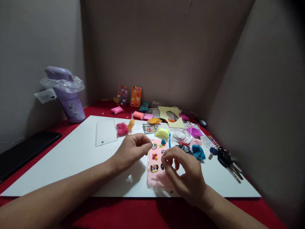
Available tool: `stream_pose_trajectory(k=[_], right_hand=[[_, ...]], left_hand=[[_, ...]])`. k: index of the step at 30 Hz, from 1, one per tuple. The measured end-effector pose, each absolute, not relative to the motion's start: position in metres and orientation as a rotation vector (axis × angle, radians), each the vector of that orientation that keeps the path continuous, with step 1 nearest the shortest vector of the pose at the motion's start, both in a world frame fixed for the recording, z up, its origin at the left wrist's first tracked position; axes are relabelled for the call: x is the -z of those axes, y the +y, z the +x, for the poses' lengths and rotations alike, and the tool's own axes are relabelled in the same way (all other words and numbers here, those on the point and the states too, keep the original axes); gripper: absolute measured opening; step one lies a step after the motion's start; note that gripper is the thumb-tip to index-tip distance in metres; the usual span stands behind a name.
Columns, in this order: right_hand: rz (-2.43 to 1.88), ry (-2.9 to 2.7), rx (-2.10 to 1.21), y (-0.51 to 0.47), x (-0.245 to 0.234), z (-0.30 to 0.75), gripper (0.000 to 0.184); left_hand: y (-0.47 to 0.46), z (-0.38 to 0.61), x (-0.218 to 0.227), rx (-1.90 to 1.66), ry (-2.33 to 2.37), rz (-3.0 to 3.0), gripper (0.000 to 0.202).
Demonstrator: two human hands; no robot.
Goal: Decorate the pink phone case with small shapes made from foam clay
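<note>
A pink phone case (156,170) with small coloured clay decorations lies on a white board (71,159). My left hand (132,150) hovers just left of its top end, fingers curled and pinched together; what they hold is too small to name. My right hand (184,173) rests over the case's right side, fingertips pinched close above a dark decoration. A blue tool (170,140) lies just beyond the case.
Several small clay packets lie behind the case, among them yellow (162,132), pink (122,128) and blue (198,152). A clear case (106,132) lies at left, keys (226,160) at right. A purple cup (69,95) stands back left. Two decorated cases (130,95) lean against the wall.
</note>
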State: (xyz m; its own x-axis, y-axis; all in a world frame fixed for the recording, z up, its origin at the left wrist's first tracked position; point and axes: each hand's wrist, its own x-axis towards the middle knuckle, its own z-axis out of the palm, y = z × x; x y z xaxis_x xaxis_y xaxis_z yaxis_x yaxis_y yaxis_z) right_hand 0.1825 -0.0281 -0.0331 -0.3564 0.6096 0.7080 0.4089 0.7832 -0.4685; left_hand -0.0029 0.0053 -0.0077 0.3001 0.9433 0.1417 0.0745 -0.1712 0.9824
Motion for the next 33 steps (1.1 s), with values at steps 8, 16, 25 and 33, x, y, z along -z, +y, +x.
stream_pose_trajectory(k=[8, 16, 25, 33], right_hand=[[-0.744, -1.992, -0.282, -0.0304, 0.0294, 0.185, 0.013], [-0.72, -1.994, -0.175, -0.0278, 0.0316, 0.1826, 0.019], [-0.732, -2.019, -0.279, -0.0312, 0.0284, 0.1852, 0.017], [-0.742, -1.985, -0.169, -0.0291, 0.0314, 0.1833, 0.014]], left_hand=[[0.0053, -0.001, 0.0058, -0.919, 0.928, 1.298, 0.017], [0.0059, -0.0039, 0.0099, -0.843, 0.857, 1.224, 0.014], [0.0044, -0.0031, 0.0099, -0.789, 0.821, 1.18, 0.013], [0.0028, -0.0032, 0.0108, -0.768, 0.81, 1.202, 0.012]])
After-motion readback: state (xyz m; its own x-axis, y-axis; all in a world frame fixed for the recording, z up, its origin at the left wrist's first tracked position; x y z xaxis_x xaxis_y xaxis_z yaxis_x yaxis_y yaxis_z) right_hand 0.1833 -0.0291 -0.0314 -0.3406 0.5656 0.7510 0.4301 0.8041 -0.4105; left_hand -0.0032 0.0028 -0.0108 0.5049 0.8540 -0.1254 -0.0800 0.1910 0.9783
